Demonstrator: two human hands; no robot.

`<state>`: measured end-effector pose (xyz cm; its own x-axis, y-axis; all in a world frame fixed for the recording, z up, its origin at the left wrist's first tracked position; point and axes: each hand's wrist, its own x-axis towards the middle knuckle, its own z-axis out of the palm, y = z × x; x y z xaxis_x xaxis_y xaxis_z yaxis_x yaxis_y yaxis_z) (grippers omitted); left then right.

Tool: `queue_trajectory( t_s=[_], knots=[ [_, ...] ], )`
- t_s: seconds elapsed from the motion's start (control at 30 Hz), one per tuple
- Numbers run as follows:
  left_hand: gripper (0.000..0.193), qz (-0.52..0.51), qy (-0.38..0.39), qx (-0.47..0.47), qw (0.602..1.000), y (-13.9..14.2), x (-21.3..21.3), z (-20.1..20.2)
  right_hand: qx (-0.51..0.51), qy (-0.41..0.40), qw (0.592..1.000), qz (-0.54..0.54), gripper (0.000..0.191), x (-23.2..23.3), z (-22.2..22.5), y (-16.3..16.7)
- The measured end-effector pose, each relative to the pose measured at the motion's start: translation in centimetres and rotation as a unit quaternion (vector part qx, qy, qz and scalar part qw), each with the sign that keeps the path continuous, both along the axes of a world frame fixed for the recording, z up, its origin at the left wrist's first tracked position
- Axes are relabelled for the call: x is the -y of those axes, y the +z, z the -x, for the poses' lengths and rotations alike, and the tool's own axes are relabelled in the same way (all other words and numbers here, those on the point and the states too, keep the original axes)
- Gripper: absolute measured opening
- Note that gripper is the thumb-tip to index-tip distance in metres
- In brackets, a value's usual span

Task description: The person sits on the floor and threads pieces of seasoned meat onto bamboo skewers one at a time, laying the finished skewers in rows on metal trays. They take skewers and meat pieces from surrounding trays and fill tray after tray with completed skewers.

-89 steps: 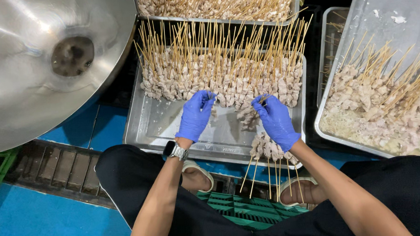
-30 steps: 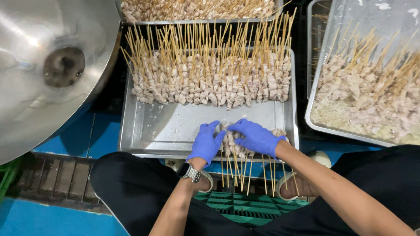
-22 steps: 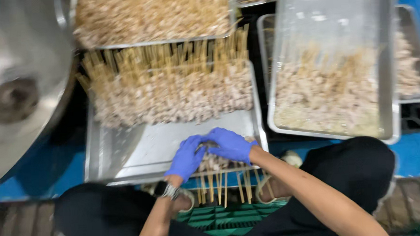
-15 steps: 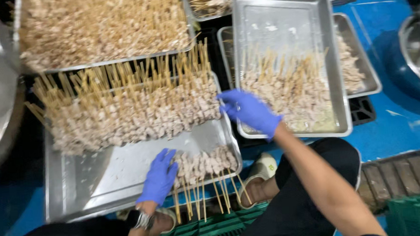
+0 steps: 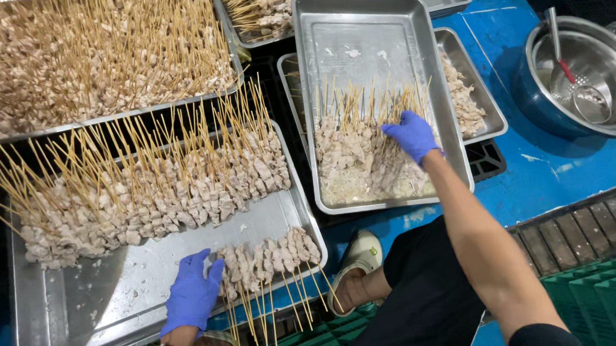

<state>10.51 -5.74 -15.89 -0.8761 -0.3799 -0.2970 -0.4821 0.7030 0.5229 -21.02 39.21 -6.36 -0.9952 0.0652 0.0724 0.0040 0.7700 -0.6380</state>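
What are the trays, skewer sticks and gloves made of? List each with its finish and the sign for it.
Trays: likely stainless steel, brushed grey sheen with reflections. Skewer sticks: probably bamboo or wood, pale tan, matte, thin. Gloves on the left hand and right hand: thin blue rubbery film, perhaps nitrile, smooth and close-fitting.
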Motion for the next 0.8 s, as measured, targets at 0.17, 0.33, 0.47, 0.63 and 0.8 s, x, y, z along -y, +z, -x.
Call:
queue_trajectory(
  t_s=[0.17, 0.33, 0.47, 0.63, 0.8],
  knots=[
    [0.051, -0.020, -0.006, -0.056, 0.998, 0.3, -0.5, 0.4, 0.071, -0.053, 0.996, -0.002, 0.053, 2.0, -0.1, 0.6],
    [0.051, -0.019, -0.008, -0.079, 0.997, 0.1, -0.2, 0.4, 0.082, -0.042, 0.995, 0.024, 0.043, 1.1, 1.0, 0.3],
    [0.051, -0.035, 0.003, -0.090, 0.995, 0.4, -0.2, 0.4, 0.057, 0.025, 0.998, 0.001, 0.036, -0.1, 0.6, 0.9],
    [0.050, -0.040, 0.016, -0.084, 0.996, 1.4, -0.5, 0.3, 0.056, 0.124, 0.989, 0.057, 0.027, 0.1, -2.8, 4.1],
    [0.048, -0.043, 0.016, -0.117, 0.992, 2.6, -0.6, 0.4, 0.106, 0.063, 0.991, 0.056, 0.021, 1.0, -6.8, 8.4]
  ],
)
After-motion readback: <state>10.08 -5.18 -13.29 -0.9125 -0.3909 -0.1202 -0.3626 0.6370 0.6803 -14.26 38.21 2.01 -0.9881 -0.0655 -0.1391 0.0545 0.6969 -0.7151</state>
